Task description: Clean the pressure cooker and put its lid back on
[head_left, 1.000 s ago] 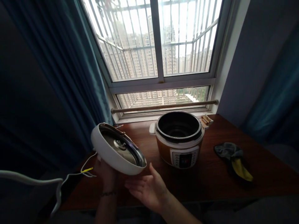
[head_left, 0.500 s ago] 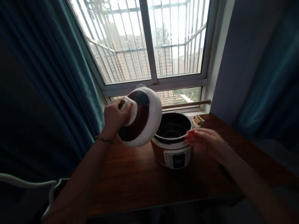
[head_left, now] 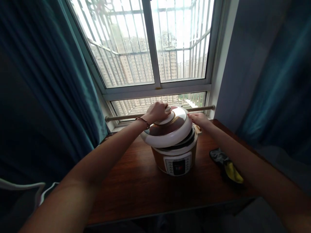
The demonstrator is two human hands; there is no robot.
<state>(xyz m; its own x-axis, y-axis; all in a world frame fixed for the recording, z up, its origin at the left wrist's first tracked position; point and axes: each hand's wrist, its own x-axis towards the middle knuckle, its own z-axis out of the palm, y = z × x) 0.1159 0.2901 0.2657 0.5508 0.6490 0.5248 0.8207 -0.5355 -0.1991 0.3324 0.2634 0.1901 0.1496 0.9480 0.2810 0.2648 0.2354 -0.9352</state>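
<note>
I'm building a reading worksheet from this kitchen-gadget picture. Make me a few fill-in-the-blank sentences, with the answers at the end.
1. The left hand, with a beaded ____ around its wrist, grips the handle on top of the white-rimmed lid.
2. The right hand has its fingertips at the edge of the ____.
3. The lid is tilted over the electric cooker, higher at its ____ side as pictured.
4. The cloth on the table is grey and ____.

Missing words: bracelet; lid; right; yellow.

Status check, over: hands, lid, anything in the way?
Left hand gripping lid from above; right hand at its right edge. Lid tilted over cooker, not seated, gap showing front right. Grey-and-yellow cloth off right, not under lid.
</note>
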